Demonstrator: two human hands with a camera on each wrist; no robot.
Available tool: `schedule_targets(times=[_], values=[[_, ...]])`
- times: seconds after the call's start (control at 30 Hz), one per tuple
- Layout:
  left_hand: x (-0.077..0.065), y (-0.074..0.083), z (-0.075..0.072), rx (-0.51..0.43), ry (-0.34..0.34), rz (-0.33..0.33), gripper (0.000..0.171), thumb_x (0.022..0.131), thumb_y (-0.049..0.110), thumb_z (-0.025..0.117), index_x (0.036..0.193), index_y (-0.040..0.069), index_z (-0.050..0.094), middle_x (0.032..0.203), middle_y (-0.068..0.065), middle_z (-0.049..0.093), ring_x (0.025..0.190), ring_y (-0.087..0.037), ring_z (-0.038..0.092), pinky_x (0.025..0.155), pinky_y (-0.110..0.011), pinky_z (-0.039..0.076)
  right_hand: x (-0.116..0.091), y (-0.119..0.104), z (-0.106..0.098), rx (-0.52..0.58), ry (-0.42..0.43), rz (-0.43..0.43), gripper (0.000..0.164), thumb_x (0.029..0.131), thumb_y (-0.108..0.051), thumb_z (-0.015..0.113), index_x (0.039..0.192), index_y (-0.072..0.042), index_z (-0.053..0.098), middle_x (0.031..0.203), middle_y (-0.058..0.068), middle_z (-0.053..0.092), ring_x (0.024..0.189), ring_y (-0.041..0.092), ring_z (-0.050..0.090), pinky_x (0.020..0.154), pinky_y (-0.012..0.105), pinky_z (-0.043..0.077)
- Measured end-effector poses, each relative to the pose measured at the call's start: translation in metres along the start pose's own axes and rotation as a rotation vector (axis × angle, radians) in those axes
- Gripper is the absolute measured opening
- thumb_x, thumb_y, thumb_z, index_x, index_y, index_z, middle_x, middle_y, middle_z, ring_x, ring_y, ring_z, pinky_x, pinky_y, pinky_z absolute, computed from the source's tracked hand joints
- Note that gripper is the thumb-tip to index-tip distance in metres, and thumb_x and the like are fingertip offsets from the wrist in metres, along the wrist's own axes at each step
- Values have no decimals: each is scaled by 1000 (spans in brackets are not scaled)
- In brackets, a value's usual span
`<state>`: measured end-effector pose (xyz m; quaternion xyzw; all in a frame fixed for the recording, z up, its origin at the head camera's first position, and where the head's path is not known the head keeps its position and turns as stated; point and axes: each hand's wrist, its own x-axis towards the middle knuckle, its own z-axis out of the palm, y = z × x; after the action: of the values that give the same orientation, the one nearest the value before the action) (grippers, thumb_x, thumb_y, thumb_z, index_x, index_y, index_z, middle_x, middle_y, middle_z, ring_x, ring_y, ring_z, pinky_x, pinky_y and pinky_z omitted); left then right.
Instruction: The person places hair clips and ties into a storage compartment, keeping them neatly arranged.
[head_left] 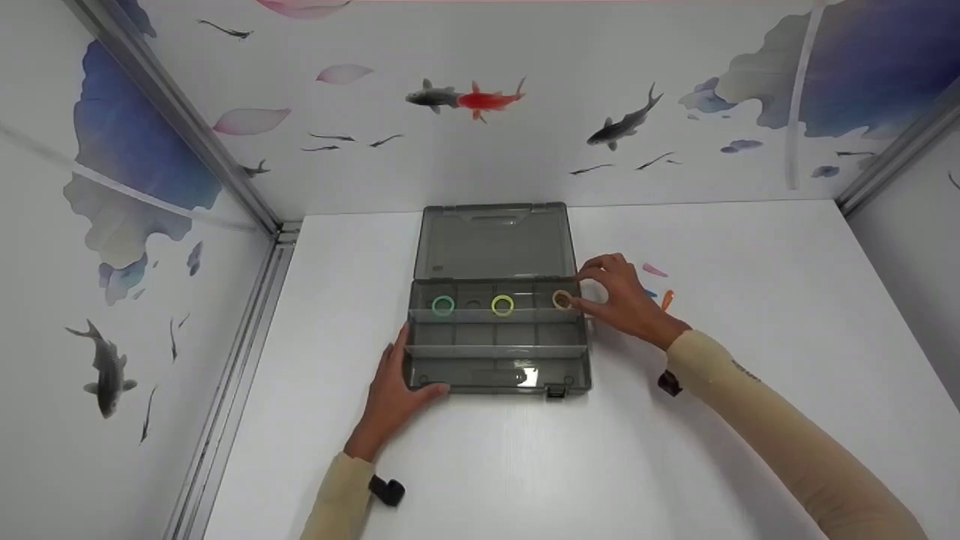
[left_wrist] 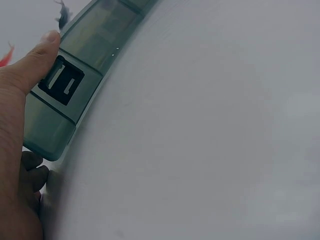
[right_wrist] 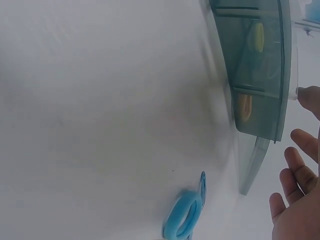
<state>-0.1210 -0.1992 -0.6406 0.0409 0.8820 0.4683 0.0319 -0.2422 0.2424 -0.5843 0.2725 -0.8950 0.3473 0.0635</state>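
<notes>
A dark translucent compartment box (head_left: 495, 367) lies on the table with its lid (head_left: 491, 244) raised at the back. Its back row contains a green ring (head_left: 443, 305), a yellow ring (head_left: 502, 304) and a pale orange ring (head_left: 561, 300). My left hand (head_left: 394, 394) holds the front left corner, its thumb (left_wrist: 42, 57) against the front wall near the black latch (left_wrist: 61, 80) and its fingers along the side. At the back right corner, my right hand (head_left: 626, 296) has thumb and index apart; its thumb tip overlaps the pale orange ring. The other right fingers (right_wrist: 300, 172) hang loosely curled.
To the right of the box on the white table lie a pink clip (head_left: 655, 269) and an orange clip (head_left: 667, 300). A blue ring (right_wrist: 182, 216) and a thin blue clip (right_wrist: 203, 185) lie beside the box. Painted walls (head_left: 360, 176) enclose the table's back and sides.
</notes>
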Motion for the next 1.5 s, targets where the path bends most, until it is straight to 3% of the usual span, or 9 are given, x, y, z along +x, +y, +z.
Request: schedule_targets(times=[0.17, 0.43, 0.6, 0.7, 0.87, 0.93, 1.17, 1.33, 1.5], values=[[0, -1, 0, -4, 3, 2, 126, 85, 57, 94, 179, 30, 15, 180, -24, 22, 166, -53, 16, 123, -79, 28, -14, 8, -6, -3, 57, -45, 37, 93, -13, 92, 123, 3, 76, 130, 23, 62, 125, 43, 51, 107, 62, 38], [0, 0, 0, -20, -4, -9, 126, 84, 56, 95, 179, 35, 14, 180, -23, 21, 166, -51, 15, 123, -78, 27, -39, 20, -19, -1, 114, -8, 32, 93, -9, 90, 119, 4, 77, 126, 22, 65, 123, 44, 52, 106, 65, 35], [-1, 1, 0, -19, -5, -10, 125, 86, 56, 94, 179, 32, 14, 180, -26, 20, 166, -53, 14, 122, -80, 27, -55, 26, -26, 31, 153, 46, 32, 90, -1, 91, 118, 7, 76, 125, 23, 65, 138, 54, 49, 115, 69, 33], [-1, 1, 0, -25, -3, -16, 124, 86, 56, 94, 179, 32, 15, 180, -26, 19, 166, -53, 14, 122, -81, 26, -64, 28, -30, 61, 154, 114, 34, 91, -2, 90, 122, 6, 76, 130, 23, 65, 141, 51, 49, 108, 58, 42], [-1, -1, 0, -33, -1, -13, 125, 85, 55, 95, 179, 33, 15, 180, -26, 19, 166, -53, 14, 122, -80, 26, -81, 31, -37, 82, 161, 186, 35, 93, -3, 89, 125, 4, 76, 127, 20, 68, 110, 39, 59, 86, 40, 49], [-1, -1, 0, -36, -3, -10, 125, 85, 55, 95, 179, 32, 15, 180, -25, 20, 166, -53, 14, 123, -79, 27, -89, 32, -39, 83, 169, 203, 34, 94, -3, 89, 124, 5, 76, 122, 20, 69, 103, 37, 60, 87, 35, 50], [0, -3, 1, -40, -5, -8, 124, 86, 56, 94, 179, 32, 15, 180, -24, 19, 166, -52, 14, 123, -79, 27, -115, 36, -46, 129, 170, 310, 35, 99, -10, 85, 131, 0, 73, 123, 15, 67, 102, 28, 55, 85, 25, 42], [-1, 0, 1, -34, 4, -7, 123, 87, 54, 94, 179, 31, 16, 180, -24, 20, 166, -52, 14, 122, -80, 27, -129, 42, -50, 131, 123, 391, 40, 103, -24, 84, 137, -7, 72, 126, 12, 63, 105, 24, 49, 85, 22, 38], [-1, 0, 1, -29, 0, -3, 124, 86, 57, 93, 179, 31, 15, 181, -24, 19, 166, -52, 14, 122, -80, 28, -139, 47, -53, 165, 94, 455, 47, 104, -31, 83, 143, -8, 71, 131, 13, 60, 109, 23, 45, 86, 16, 38]])
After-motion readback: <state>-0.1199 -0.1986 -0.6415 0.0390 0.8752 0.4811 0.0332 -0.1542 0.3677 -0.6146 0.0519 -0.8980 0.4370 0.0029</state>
